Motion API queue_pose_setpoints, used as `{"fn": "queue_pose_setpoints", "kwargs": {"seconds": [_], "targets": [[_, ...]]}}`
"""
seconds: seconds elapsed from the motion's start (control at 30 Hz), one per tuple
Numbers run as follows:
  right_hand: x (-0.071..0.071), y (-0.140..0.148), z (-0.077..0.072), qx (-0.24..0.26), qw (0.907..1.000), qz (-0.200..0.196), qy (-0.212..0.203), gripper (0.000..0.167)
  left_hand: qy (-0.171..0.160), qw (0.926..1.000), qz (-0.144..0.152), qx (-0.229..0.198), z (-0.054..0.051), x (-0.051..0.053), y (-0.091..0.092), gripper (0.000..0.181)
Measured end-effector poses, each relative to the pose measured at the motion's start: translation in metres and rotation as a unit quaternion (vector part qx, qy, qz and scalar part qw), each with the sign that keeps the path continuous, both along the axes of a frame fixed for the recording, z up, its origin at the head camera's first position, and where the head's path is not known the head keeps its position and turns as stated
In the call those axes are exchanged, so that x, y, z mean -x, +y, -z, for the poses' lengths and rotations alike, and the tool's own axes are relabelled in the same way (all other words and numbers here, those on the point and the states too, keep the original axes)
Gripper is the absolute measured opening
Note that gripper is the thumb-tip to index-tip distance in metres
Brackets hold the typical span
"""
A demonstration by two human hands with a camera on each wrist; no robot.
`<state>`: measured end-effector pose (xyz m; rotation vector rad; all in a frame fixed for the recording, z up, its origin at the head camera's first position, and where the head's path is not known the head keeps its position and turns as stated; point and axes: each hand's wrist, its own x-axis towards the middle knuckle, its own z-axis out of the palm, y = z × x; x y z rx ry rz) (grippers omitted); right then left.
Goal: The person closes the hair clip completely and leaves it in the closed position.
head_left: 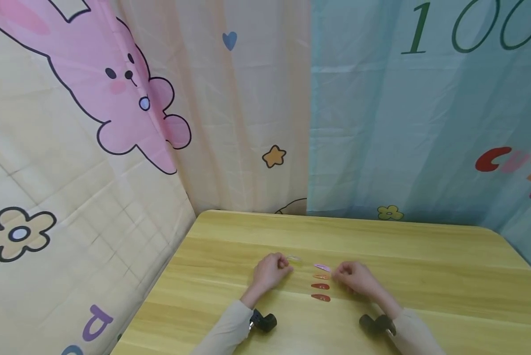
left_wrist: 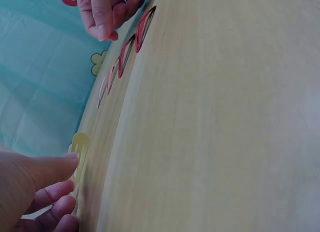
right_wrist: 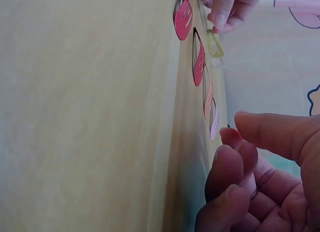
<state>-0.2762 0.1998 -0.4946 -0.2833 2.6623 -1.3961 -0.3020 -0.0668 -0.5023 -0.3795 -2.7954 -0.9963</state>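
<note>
My left hand (head_left: 270, 272) pinches one end of a yellow snap hair clip (left_wrist: 80, 141) between thumb and fingers, low over the table. A whitish clip (right_wrist: 218, 63) lies just beyond it. To the right, a column of snap clips runs toward me: a purple clip (head_left: 322, 267), an orange clip (head_left: 321, 277), a red clip (head_left: 320, 286) and a second red clip (head_left: 321, 298) nearest me. Beside the purple and orange clips is my right hand (head_left: 355, 277), its fingers loosely bent. Nothing shows between its thumb and fingertips in the right wrist view.
The clips lie on a wood-grain table (head_left: 230, 236) with rounded far corners. Printed curtains (head_left: 247, 108) hang behind its far edge and along the left side. A black wrist camera (head_left: 264, 321) sits at the left sleeve, another black camera (head_left: 376, 324) at the right.
</note>
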Motion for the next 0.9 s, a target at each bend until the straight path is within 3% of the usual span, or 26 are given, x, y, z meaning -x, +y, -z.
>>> {"fn": "queue_pose_setpoints", "kwargs": {"seconds": [0.4,0.9], "targets": [[-0.009,-0.005,-0.005,-0.006,0.9997,0.023,0.0,0.016,0.012,0.9995,-0.019,0.022,0.003,0.003,0.004,0.019],[-0.011,-0.009,-0.009,0.016,0.9999,-0.005,0.003,0.014,0.017,0.9991,-0.014,0.036,0.004,0.006,0.003,0.018]]}}
